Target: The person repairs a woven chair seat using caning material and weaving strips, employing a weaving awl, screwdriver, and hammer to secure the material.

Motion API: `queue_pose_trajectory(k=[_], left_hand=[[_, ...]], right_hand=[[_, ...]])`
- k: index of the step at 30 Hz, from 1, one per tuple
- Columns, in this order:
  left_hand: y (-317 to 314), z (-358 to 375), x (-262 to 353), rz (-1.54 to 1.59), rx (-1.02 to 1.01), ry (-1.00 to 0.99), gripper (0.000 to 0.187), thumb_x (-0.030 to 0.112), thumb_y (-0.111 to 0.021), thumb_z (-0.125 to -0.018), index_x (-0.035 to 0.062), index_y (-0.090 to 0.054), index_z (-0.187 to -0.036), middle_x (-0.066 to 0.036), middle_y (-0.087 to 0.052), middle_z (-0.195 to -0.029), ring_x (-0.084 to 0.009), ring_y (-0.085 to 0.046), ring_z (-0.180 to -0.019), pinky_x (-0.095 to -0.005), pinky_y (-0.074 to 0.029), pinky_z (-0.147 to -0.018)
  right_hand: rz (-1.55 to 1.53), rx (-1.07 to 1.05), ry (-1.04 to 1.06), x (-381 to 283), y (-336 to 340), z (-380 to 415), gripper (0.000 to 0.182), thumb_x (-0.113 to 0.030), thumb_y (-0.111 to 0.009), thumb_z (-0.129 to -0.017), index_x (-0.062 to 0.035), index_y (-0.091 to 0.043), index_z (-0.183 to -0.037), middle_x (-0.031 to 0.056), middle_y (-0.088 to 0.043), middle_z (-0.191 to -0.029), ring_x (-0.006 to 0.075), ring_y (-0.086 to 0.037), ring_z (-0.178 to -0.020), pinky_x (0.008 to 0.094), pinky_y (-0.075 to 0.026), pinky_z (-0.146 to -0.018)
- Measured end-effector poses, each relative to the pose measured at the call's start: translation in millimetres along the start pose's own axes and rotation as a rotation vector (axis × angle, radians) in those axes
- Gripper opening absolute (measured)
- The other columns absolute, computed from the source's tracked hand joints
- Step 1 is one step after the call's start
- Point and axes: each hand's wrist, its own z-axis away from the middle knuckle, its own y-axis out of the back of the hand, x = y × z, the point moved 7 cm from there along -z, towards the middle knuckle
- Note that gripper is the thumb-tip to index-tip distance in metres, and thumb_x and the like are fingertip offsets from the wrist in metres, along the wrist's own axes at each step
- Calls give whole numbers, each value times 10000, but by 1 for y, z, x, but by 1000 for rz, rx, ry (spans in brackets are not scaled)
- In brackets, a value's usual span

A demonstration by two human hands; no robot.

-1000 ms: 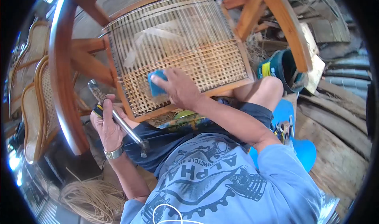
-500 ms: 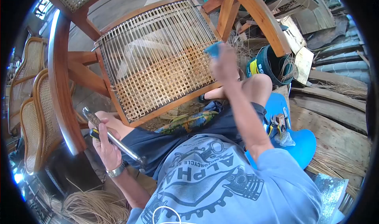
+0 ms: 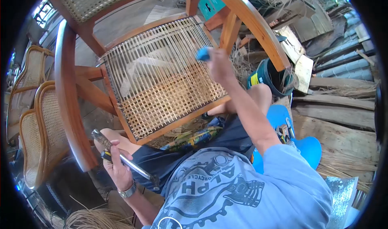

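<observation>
A wooden chair frame (image 3: 184, 126) stands before me with a half-woven cane seat (image 3: 165, 103). The near part is an open grid, and the far part has strands running one way only. My right hand (image 3: 220, 65) is closed on a blue object (image 3: 203, 54) above the right side of the seat. My left hand (image 3: 118, 164), below the seat's near left corner, is wrapped round a hammer (image 3: 135, 167) with a metal shaft and a black and yellow tool (image 3: 106, 155).
Cane-backed chair parts (image 3: 50, 120) stand at the left. A dark green bucket (image 3: 262, 73) is at the right, near a blue plastic stool (image 3: 309, 148) bearing small tools. Wood boards (image 3: 339, 144) lie further right. Cane strands (image 3: 97, 220) lie at bottom left.
My right hand has moved left and slightly up with the blue object. My left hand has shifted right and down with its tools. The camera view has shifted slightly.
</observation>
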Motion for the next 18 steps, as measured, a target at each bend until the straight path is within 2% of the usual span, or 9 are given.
queue_pose_trajectory(k=[2, 4, 8, 10, 12, 15, 16, 17, 18], left_hand=[[2, 1, -9, -36, -48, 169, 246, 222, -504, -1087, 30, -629, -1178, -17, -632, -655, -25, -460, -503, -202, -316, -463], [2, 1, -10, -92, -34, 188, 245, 228, -511, -1088, 43, -639, -1185, -19, -642, -656, -19, -434, -481, -192, -298, -447], [-1, 0, -1, -54, -85, 173, 212, 192, -541, -1075, 43, -643, -1187, -29, -652, -655, -12, -439, -484, -192, -309, -454], [-3, 3, 4, -89, -76, 197, 206, 191, -542, -1073, 47, -644, -1179, -21, -649, -655, -15, -456, -497, -195, -327, -475], [-5, 6, 4, -81, -62, 188, 205, 195, -548, -1071, 46, -642, -1176, -16, -649, -658, -20, -473, -511, -197, -338, -487], [-5, 13, 1, -56, -66, 203, 208, 204, -559, -1066, 40, -639, -1166, -12, -647, -664, -34, -513, -544, -205, -362, -511], [-5, 14, -2, -47, -71, 222, 213, 210, -564, -1064, 35, -638, -1159, -13, -647, -667, -43, -537, -564, -211, -374, -522], [-5, 16, -3, -111, -51, 207, 277, 290, -566, -1064, 42, -646, -1156, -13, -636, -636, -13, -425, -476, -193, -284, -451], [-5, 17, -4, -114, -41, 209, 277, 290, -566, -1064, 42, -646, -1156, -13, -636, -636, -13, -425, -476, -193, -284, -451]], right_hand=[[367, 214, -190, -3, 36, 22, 459, -61, -692, -879, -121, -540, -1309, 200, -581, -1174, 423, -622, -1049, 501, -521, -892], [423, 201, -245, -13, 29, 24, 513, -111, -706, -877, -109, -509, -1351, 222, -559, -1186, 443, -606, -1083, 497, -519, -902], [304, 199, -87, -27, 3, 1, 484, -134, -694, -896, -97, -518, -1345, 234, -560, -1163, 449, -583, -1107, 512, -499, -889], [259, 289, 144, -61, 17, -19, 504, -134, -681, -904, -106, -486, -1368, 259, -547, -1166, 461, -574, -1105, 521, -495, -889], [196, 251, 209, -60, 13, -59, 511, -122, -667, -910, -95, -460, -1377, 288, -535, -1183, 471, -571, -1097, 537, -483, -886], [219, 257, 100, -39, -8, -120, 527, -147, -659, -916, -77, -441, -1391, 300, -534, -1220, 481, -572, -1105, 524, -501, -901], [353, 299, -71, -27, -17, -140, 540, -162, -651, -923, -66, -423, -1403, 293, -527, -1252, 476, -576, -1117, 521, -514, -911], [487, 333, -252, -14, -25, -151, 555, -177, -642, -929, -54, -406, -1416, 286, -521, -1285, 472, -580, -1129, 517, -527, -922], [445, 310, -370, -16, -42, -163, 599, -206, -655, -920, -39, -384, -1428, 287, -500, -1326, 460, -582, -1147, 513, -534, -939]])
